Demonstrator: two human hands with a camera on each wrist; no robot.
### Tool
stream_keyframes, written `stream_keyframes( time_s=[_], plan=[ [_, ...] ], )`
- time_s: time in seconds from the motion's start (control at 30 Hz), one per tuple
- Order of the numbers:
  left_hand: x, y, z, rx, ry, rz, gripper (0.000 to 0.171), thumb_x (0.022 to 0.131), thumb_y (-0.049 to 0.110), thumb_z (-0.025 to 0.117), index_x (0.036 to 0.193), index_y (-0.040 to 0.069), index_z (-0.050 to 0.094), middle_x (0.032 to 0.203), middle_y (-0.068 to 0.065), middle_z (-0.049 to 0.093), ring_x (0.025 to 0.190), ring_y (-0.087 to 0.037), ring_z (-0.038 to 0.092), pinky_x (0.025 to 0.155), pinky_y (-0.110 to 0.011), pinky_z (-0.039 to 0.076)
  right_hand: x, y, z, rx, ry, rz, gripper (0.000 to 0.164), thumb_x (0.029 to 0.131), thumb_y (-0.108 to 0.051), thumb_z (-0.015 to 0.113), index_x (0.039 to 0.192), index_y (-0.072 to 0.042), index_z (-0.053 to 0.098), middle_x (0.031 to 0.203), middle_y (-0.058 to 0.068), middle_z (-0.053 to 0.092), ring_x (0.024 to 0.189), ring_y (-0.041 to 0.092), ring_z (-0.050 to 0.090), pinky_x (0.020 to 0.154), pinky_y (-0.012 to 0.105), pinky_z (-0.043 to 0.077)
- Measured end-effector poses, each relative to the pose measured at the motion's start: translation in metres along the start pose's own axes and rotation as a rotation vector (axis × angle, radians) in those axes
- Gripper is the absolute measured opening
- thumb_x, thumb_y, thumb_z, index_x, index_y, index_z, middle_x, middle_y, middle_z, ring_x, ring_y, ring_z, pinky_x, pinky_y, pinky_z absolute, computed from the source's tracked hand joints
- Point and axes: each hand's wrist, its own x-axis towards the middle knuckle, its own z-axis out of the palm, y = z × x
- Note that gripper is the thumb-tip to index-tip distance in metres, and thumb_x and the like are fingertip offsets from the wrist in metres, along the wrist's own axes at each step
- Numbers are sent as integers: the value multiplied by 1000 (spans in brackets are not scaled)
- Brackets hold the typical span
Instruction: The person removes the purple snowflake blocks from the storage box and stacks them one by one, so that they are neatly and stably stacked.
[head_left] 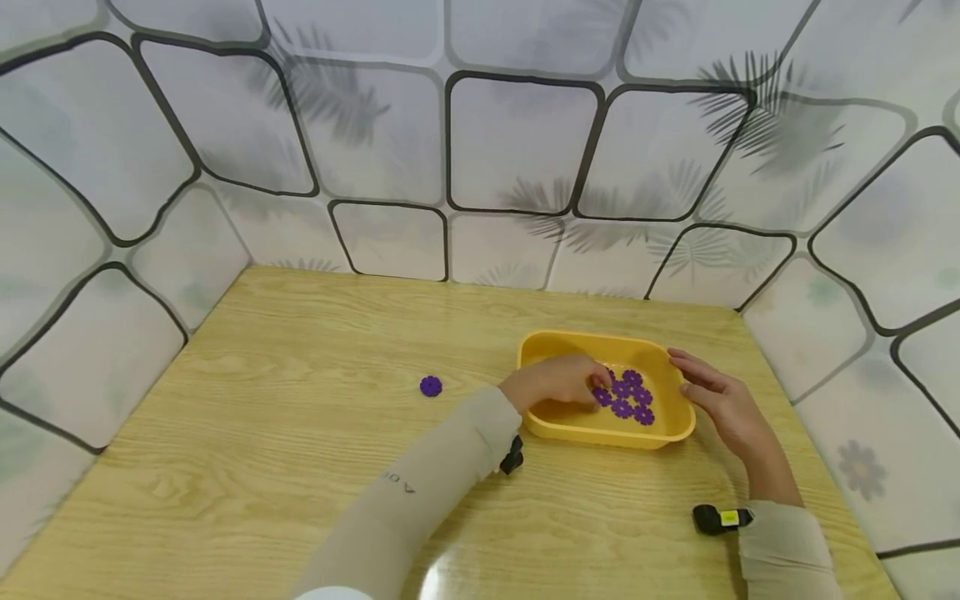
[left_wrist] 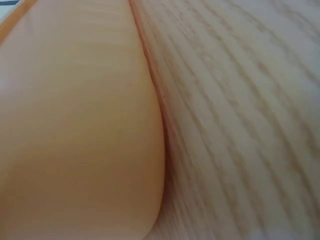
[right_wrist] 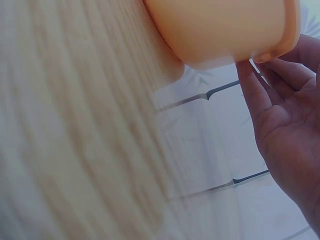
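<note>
A yellow plastic tray stands on the table, with several purple flower-shaped discs on its floor. My left hand reaches over the tray's left side, its fingers bent down at the leftmost discs. Whether it pinches one is hidden by the fingers. At the tray's right end, my right hand touches the rim with extended fingers. In the right wrist view, the thumb and fingers of the right hand meet the outer wall and rim. One more purple disc lies on the table left of the tray.
The wooden table is bounded at the back and sides by patterned panels. Black wrist devices show below the left sleeve and beside the right sleeve. The tray's outer wall fills much of the left wrist view.
</note>
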Motion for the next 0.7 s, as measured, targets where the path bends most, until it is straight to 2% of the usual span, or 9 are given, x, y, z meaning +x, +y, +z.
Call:
stream_keyframes(
  time_s=[0.13,0.23,0.57,0.7],
  plan=[
    [2,2,1,90,-4,-20,37,95,33,72,130,23,67,126,6,65,115,-8,59,101,-22,45,1,0,-1,6,-4,-9,51,103,-13,57,148,7,43,158,-8,42,127,-17,44,96,6,43],
    [3,2,4,123,-3,-42,38,94,38,71,130,27,66,126,9,63,115,-7,58,101,-22,45,0,1,-1,27,-8,-15,51,103,-11,57,148,8,42,157,-9,43,127,-17,45,96,7,43],
    [4,1,7,93,11,-61,29,93,37,73,120,27,70,117,12,65,106,-4,59,95,-19,47,1,-1,-1,-12,3,2,52,104,-15,57,148,7,43,159,-8,41,126,-18,43,95,4,41],
    [3,1,6,110,9,-59,28,93,38,73,119,27,69,114,13,65,103,-3,59,93,-19,47,0,-1,0,15,-2,3,52,104,-15,57,148,7,43,158,-9,42,125,-18,44,95,4,41]
  ],
)
